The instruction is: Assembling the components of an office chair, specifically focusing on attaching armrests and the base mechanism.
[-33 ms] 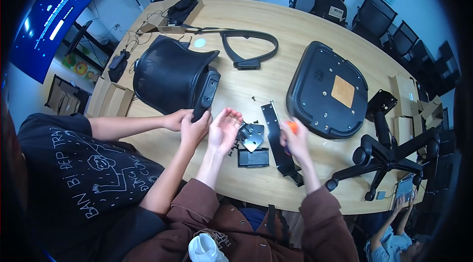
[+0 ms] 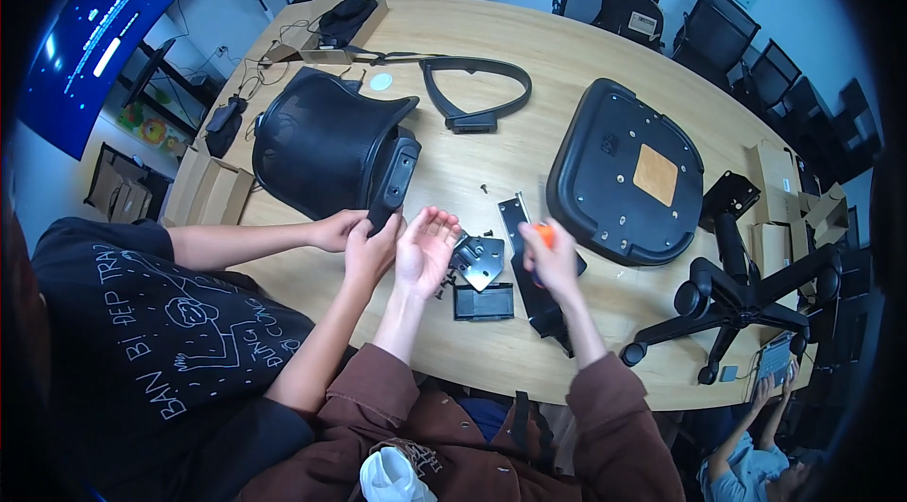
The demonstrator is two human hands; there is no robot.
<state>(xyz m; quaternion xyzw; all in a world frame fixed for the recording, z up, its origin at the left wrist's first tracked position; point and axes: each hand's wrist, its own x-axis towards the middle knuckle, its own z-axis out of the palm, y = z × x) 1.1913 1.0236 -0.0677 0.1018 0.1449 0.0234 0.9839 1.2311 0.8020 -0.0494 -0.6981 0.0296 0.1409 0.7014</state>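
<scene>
My left hand is open, palm up with its fingers apart, left of a shiny metal plate. My right hand is closed round the orange handle of a screwdriver, above a long black metal bracket. A black plastic box-shaped part lies just below the plate. Several dark screws are scattered beside the plate. On my left, a co-worker's hands grip the black bar along the edge of a curved mesh chair back.
An upturned black chair seat lies right of centre. Beyond the bracket is a looped armrest. A wheeled chair base stands at the right edge, near another person typing on a laptop. Cardboard boxes line the left edge.
My right hand has shifted slightly left and up with the screwdriver. The bracket under it sits a little farther left in the picture. My left hand remains palm up.
</scene>
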